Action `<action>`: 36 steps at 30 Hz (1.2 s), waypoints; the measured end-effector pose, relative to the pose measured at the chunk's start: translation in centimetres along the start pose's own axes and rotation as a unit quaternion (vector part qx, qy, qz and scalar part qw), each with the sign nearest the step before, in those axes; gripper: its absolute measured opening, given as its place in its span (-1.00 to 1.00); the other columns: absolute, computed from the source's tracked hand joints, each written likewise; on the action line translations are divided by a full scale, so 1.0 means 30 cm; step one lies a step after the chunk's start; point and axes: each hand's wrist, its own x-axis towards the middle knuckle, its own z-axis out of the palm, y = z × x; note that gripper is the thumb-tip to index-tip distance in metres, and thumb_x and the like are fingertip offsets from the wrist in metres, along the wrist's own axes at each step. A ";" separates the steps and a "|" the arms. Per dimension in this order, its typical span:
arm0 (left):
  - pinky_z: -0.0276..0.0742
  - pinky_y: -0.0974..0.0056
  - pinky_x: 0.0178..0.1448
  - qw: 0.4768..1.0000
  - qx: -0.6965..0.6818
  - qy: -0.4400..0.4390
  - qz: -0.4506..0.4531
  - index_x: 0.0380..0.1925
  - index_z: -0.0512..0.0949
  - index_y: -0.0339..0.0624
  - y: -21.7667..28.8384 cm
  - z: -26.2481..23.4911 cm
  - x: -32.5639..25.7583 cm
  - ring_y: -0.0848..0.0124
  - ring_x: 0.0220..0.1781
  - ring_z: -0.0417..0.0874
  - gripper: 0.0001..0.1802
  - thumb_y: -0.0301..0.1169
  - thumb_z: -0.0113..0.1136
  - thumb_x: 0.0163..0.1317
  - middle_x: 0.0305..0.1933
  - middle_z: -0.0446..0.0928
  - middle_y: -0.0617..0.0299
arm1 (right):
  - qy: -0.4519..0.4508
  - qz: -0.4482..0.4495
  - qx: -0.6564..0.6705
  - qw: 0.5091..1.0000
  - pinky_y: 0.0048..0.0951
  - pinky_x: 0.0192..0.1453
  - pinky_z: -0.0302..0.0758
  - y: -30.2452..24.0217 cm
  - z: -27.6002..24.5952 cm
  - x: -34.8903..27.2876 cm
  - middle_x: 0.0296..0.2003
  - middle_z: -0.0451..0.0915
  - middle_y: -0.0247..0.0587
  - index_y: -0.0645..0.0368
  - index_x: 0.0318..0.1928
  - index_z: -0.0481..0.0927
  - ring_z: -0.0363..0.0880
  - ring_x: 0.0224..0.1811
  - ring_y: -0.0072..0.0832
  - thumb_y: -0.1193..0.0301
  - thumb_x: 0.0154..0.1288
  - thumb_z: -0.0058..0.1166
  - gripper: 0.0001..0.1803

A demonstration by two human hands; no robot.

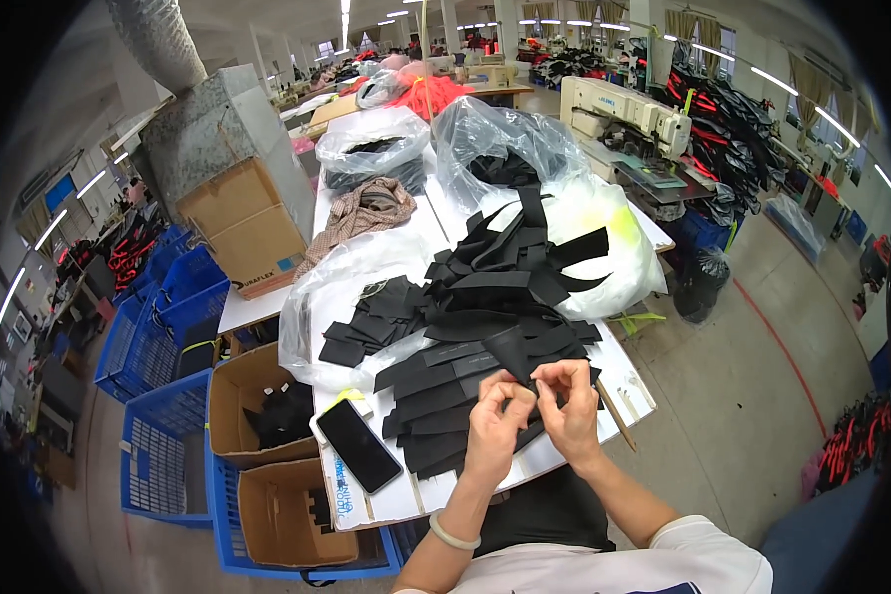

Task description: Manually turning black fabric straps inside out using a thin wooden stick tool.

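Observation:
Both my hands meet over the near edge of a white table (624, 381). A strip of black fabric (508, 353) is pinched in my left hand (498, 421), its free part standing up away from me. Close beside it, my right hand (569, 404) has thumb and fingers pressed together at the strip's end; whatever else it pinches is too small to make out. Under and beyond my hands lie rows of flat black fabric strips (431, 386). Farther back rises a loose heap of longer black strips (495, 262), with a smaller pile of black pieces (386, 315) to its left.
A black phone (359, 445) lies at the table's left front corner. Clear plastic bags (500, 129) and a brown checked cloth (366, 210) lie farther back. Cardboard boxes (287, 510) and blue crates (158, 465) stand at left, a sewing machine (624, 109) at back right.

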 end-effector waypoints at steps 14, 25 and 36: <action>0.32 0.34 0.09 0.987 -0.159 -0.011 0.020 -0.38 0.51 -0.29 0.033 0.007 0.004 0.46 0.01 0.39 -0.82 -0.38 0.09 0.30 0.02 0.36 0.22 | -0.138 0.305 0.732 0.593 -0.66 -0.54 0.31 -0.027 -0.003 0.052 -0.36 0.48 -0.16 0.17 -0.18 0.35 0.27 -0.64 -0.63 0.76 0.08 0.02 -0.68; 0.34 0.36 0.00 0.893 0.344 0.077 0.280 -0.44 0.51 -0.27 0.018 0.013 -0.035 0.32 0.08 0.31 -0.90 -0.46 0.19 0.15 0.07 0.27 0.06 | 0.010 0.095 0.225 0.970 -0.73 -0.42 0.32 -0.027 0.047 -0.041 -0.31 0.49 -0.21 0.17 -0.13 0.32 0.38 -0.43 -0.71 0.74 0.09 0.03 -0.65; 0.07 0.28 0.31 0.990 -0.095 0.024 0.103 -0.44 0.52 -0.23 0.026 -0.024 -0.072 0.42 0.20 0.23 -0.87 -0.42 0.13 0.26 0.14 0.23 0.19 | -0.057 0.241 0.534 0.808 -0.72 -0.72 0.24 -0.072 0.047 0.006 -0.39 0.53 -0.14 0.14 -0.26 0.25 0.26 -0.67 -0.73 0.69 0.13 0.05 -0.72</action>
